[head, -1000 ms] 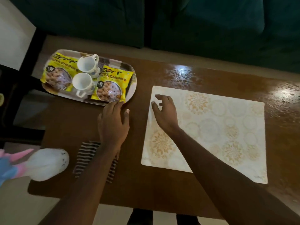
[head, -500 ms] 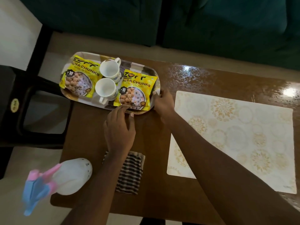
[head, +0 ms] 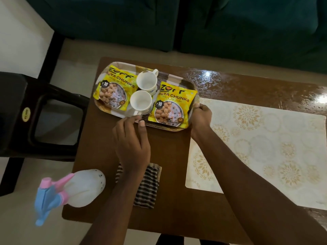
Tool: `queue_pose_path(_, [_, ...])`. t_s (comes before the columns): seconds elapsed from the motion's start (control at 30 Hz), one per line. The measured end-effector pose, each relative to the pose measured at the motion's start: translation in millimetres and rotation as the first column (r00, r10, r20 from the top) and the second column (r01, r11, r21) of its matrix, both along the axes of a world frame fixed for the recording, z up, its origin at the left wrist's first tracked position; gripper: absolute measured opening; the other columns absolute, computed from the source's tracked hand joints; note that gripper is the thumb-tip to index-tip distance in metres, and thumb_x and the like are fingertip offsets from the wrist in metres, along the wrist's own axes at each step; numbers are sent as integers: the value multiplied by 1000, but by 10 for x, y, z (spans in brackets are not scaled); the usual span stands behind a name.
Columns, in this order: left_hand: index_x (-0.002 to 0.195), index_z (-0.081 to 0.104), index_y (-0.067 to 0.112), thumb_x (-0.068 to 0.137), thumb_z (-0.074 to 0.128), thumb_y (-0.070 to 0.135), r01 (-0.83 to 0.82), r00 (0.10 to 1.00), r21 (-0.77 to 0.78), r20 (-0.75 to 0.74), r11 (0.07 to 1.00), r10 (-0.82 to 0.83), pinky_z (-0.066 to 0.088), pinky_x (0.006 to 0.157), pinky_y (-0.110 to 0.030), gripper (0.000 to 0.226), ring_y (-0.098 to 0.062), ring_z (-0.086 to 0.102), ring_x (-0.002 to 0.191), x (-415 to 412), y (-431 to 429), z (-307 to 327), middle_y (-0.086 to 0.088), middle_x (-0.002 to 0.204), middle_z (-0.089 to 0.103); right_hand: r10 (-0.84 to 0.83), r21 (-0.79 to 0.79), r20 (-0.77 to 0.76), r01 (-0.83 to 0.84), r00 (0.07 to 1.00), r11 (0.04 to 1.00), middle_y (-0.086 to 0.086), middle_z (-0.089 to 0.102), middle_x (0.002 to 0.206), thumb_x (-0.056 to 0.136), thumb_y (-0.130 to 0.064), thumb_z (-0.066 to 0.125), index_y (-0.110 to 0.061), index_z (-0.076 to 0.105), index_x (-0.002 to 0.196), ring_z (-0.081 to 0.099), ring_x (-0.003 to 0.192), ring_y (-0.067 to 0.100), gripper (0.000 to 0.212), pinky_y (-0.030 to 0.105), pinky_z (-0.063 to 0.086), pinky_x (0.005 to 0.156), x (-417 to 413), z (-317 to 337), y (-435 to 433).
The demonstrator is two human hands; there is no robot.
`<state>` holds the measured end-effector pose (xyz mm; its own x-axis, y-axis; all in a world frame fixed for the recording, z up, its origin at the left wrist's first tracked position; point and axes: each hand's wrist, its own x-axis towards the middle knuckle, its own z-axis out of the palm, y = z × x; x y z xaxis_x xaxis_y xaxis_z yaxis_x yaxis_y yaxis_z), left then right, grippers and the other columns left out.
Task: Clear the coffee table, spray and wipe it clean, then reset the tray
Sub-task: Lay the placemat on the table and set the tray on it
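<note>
dim overall; glare on table (head: 208,76) far side; spray bottle (head: 85,188) blurry; pic edges bowed.

Oval tray (head: 122,64) — two white cups (head: 146,82), two yellow packets (head: 115,91) — sits at the coffee table (head: 169,156)'s far-left corner.

We couldn't see the middle of the striped cloth (head: 146,188) under the left forearm (head: 113,206), nor the fingertips of the right hand (head: 200,121) behind the tray (head: 169,76). The coffee table (head: 177,209) ran off frame right, and the nozzle of the spray bottle (head: 85,188) was a blur.
</note>
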<state>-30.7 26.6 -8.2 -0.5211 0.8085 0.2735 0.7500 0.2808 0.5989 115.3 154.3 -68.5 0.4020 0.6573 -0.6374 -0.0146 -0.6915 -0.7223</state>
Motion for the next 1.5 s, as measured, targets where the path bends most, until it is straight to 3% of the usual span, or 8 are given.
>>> queue_pose_path(0.17, [108,63,6,102,41,23,11,1000,60,-21,998,-10,40,75,-32,29,-22,51,95,169,76,87,-11,106,60,-92,21,21,92,996,996,1,68,88,99,-25,50,-21,64,85,66,83,23,21,45,58,74,583,35,-130])
queue_pose_path(0.33, [108,63,7,102,41,25,34,999,8,-30,999,-34,45,78,-40,29,-24,51,99,487,116,75,-11,112,59,-145,28,84,143,986,989,2,67,85,99,-19,52,-19,66,84,64,84,24,21,36,53,73,1362,110,-294])
queue_pose_path(0.43, [111,61,8,102,41,30,16,999,-93,-34,996,-20,44,85,-42,31,-27,49,106,746,141,30,-11,126,54,-157,22,102,156,982,988,3,69,84,99,-19,51,-21,66,76,66,85,25,28,41,56,78,1861,158,-404])
queue_pose_path(0.7, [145,37,16,96,48,45,63,996,-473,87,879,-25,29,106,-48,58,-30,29,140,1481,198,-132,-11,154,29,-150,19,142,149,978,989,8,69,84,100,-15,49,-12,71,93,65,78,24,23,31,54,69,3176,303,-602])
queue_pose_path(0.97, [139,45,15,90,49,58,236,936,-472,345,849,-69,42,96,-41,66,-29,47,124,2008,275,-270,-12,132,50,-106,2,148,107,983,994,11,71,94,102,-17,50,-7,71,108,67,83,25,24,37,58,77,3864,235,-768])
queue_pose_path(1.17, [133,50,15,88,59,51,222,947,-458,311,860,-79,37,82,-31,58,-28,47,121,2191,304,-289,-14,128,50,-71,56,170,62,983,997,7,71,94,103,-23,51,-6,68,115,67,82,21,27,36,57,74,3951,142,-832])
queue_pose_path(1.27, [123,55,14,87,61,52,208,949,-457,309,865,-64,36,80,-29,53,-27,47,118,2197,314,-317,-13,123,52,-8,85,274,-16,962,996,3,70,103,104,-30,47,-12,66,119,66,95,22,30,41,57,82,3883,146,-849])
queue_pose_path(1.5, [102,64,8,87,62,50,163,969,-454,243,876,-54,36,76,-31,44,-28,48,109,2161,318,-376,-14,114,53,127,110,465,-200,876,974,9,61,112,104,-35,38,-18,63,122,57,96,22,35,30,40,72,3809,57,-885])
